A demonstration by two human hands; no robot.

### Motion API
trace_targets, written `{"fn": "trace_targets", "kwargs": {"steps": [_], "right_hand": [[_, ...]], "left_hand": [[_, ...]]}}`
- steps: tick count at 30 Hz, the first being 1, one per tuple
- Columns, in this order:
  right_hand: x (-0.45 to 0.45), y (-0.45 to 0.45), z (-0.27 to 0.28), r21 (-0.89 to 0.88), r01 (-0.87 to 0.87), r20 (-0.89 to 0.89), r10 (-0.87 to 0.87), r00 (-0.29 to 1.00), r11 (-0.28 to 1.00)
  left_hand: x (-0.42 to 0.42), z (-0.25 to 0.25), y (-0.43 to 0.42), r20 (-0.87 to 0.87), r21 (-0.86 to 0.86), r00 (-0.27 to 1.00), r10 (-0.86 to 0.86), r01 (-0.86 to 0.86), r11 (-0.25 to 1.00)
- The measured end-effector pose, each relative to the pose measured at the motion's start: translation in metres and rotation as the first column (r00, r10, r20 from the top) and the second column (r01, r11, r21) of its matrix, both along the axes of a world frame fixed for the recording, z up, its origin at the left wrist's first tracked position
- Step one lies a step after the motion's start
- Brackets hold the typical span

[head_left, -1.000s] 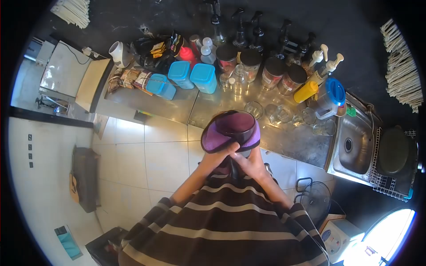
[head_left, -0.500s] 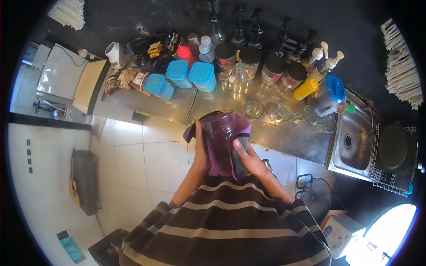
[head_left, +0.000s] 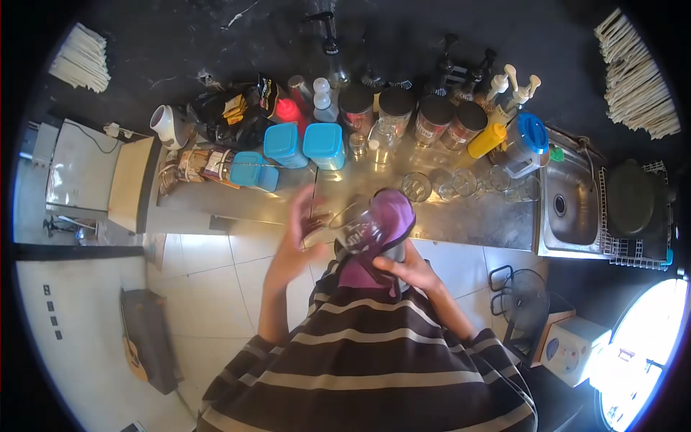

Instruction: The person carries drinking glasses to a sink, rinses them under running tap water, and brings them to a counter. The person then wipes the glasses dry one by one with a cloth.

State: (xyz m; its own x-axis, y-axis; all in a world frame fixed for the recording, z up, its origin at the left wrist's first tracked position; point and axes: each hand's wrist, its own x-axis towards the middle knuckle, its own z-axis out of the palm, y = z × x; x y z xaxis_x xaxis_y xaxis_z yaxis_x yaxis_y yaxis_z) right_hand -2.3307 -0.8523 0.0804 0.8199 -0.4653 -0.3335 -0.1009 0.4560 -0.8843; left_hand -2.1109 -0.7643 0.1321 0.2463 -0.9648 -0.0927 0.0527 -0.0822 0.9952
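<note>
Close to my body, my right hand (head_left: pixel 412 268) grips a purple cloth (head_left: pixel 393 216) with dark edging, its thumb across the front. Wrapped partly in that cloth is a clear drinking glass (head_left: pixel 362 232), tilted to the left, with pale marking on its side. My left hand (head_left: pixel 294 241) is raised to the left of the glass, apart from it. Its fingers are spread and slightly blurred, with nothing in them. Several clear glasses (head_left: pixel 416 187) stand on the steel counter (head_left: pixel 471 223) beyond my right hand.
Blue-lidded containers (head_left: pixel 324 144), dark-lidded jars (head_left: pixel 435 119) and a yellow squeeze bottle (head_left: pixel 487 140) line the counter's back. A pitcher with a blue lid (head_left: pixel 531 137) stands by the sink (head_left: pixel 565 216). A fan (head_left: pixel 522 299) is on the floor at right.
My left hand has let go of the glass and cloth and moved up and left, opening its fingers. The glass has tilted left in my right hand, and the view has shifted slightly.
</note>
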Motion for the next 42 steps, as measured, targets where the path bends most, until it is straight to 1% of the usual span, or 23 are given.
{"fn": "trace_targets", "kwargs": {"steps": [2, 3, 4, 8, 9, 10, 11, 13, 15, 16, 17, 18, 20, 21, 22, 24, 25, 27, 28, 31, 34, 37, 42], "right_hand": [[0.015, 0.004, 0.01, -0.389, -0.058, -0.057, 0.039, 0.998, 0.92], [0.022, 0.006, 0.016, -0.445, -0.074, -0.06, 0.053, 0.997, 0.892], [0.026, 0.006, 0.02, -0.449, -0.066, -0.065, 0.041, 0.997, 0.891], [0.034, 0.011, 0.009, -0.449, -0.126, -0.149, 0.065, 0.987, 0.885], [0.033, 0.012, 0.005, -0.421, -0.152, -0.18, 0.081, 0.98, 0.894], [0.032, 0.012, 0.004, -0.392, -0.175, -0.21, 0.097, 0.973, 0.903], [0.027, 0.007, 0.015, -0.25, -0.194, -0.294, 0.117, 0.949, 0.949], [0.017, 0.007, -0.002, -0.284, 0.03, -0.4, -0.147, 0.904, 0.958], [-0.01, 0.008, -0.033, 0.065, 0.387, -0.233, -0.363, 0.902, 0.92], [-0.027, 0.011, -0.05, 0.27, 0.54, -0.169, -0.512, 0.842, 0.798], [-0.043, 0.017, -0.06, 0.47, 0.63, -0.14, -0.653, 0.745, 0.618], [-0.053, 0.023, -0.059, 0.607, 0.631, -0.104, -0.738, 0.667, 0.484], [-0.057, 0.038, -0.047, 0.604, 0.68, -0.157, -0.775, 0.612, 0.415], [-0.055, 0.048, -0.038, 0.491, 0.743, -0.187, -0.778, 0.599, 0.454], [-0.056, 0.059, -0.041, 0.496, 0.749, -0.193, -0.786, 0.588, 0.439], [-0.061, 0.078, -0.051, 0.153, 0.798, -0.419, -0.693, 0.587, 0.584], [-0.062, 0.088, -0.064, -0.031, 0.759, -0.472, -0.679, 0.563, 0.65], [-0.039, 0.095, -0.03, -0.177, 0.691, -0.672, -0.599, 0.436, 0.701], [-0.04, 0.099, -0.035, -0.104, 0.714, -0.588, -0.622, 0.517, 0.692], [-0.031, 0.11, -0.039, -0.151, 0.791, -0.547, -0.717, 0.433, 0.593], [-0.028, 0.111, -0.056, -0.059, 0.877, -0.501, -0.774, 0.387, 0.477], [-0.032, 0.11, -0.072, -0.058, 0.851, -0.522, -0.742, 0.42, 0.522], [-0.028, 0.104, -0.069, -0.093, 0.816, -0.573, -0.701, 0.424, 0.57]], "left_hand": [[-0.008, 0.0, -0.01, 0.05, -0.01, 0.977, -0.209, 0.209, 0.978], [-0.005, -0.003, -0.012, -0.004, 0.108, 0.976, -0.22, 0.219, 0.97], [0.0, -0.009, -0.013, 0.049, 0.141, 0.982, -0.185, 0.176, 0.974], [0.022, -0.012, -0.01, -0.087, 0.208, 0.963, -0.256, 0.269, 0.941], [0.028, -0.02, -0.009, -0.119, 0.212, 0.952, -0.283, 0.303, 0.929], [0.032, -0.03, -0.008, -0.074, 0.128, 0.958, -0.275, 0.283, 0.951], [0.036, -0.037, -0.008, -0.093, 0.136, 0.967, -0.237, 0.248, 0.959], [0.043, -0.043, -0.009, -0.067, 0.143, 0.986, -0.151, 0.159, 0.977], [0.047, -0.051, -0.016, -0.158, 0.08, 0.987, 0.005, 0.008, 0.997], [0.05, -0.054, -0.02, -0.167, 0.086, 0.986, 0.001, 0.014, 0.996], [0.053, -0.055, -0.026, 0.182, 0.014, 0.981, 0.066, -0.07, 0.997], [0.056, -0.057, -0.033, 0.506, -0.082, 0.85, 0.145, -0.12, 0.989], [0.059, -0.069, -0.053, 0.698, -0.202, 0.704, 0.135, 0.013, 0.979], [0.06, -0.077, -0.059, 0.804, -0.209, 0.582, 0.122, 0.085, 0.974], [0.062, -0.089, -0.064, 0.852, -0.202, 0.51, 0.117, 0.114, 0.973], [0.071, -0.101, -0.075, 0.819, -0.127, 0.573, 0.031, 0.129, 0.983], [0.074, -0.108, -0.077, 0.792, -0.169, 0.607, 0.063, 0.118, 0.979], [0.078, -0.109, -0.081, 0.739, -0.214, 0.671, 0.067, 0.139, 0.967], [0.079, -0.107, -0.08, 0.762, -0.203, 0.644, 0.061, 0.149, 0.968], [0.078, -0.104, -0.079, 0.773, -0.241, 0.63, 0.072, 0.187, 0.952], [0.072, -0.117, -0.082, 0.883, -0.181, 0.468, 0.043, 0.255, 0.95], [0.067, -0.135, -0.09, 0.937, -0.09, 0.346, -0.038, 0.345, 0.934], [0.07, -0.162, -0.099, 0.961, -0.077, 0.273, -0.031, 0.377, 0.923]]}}
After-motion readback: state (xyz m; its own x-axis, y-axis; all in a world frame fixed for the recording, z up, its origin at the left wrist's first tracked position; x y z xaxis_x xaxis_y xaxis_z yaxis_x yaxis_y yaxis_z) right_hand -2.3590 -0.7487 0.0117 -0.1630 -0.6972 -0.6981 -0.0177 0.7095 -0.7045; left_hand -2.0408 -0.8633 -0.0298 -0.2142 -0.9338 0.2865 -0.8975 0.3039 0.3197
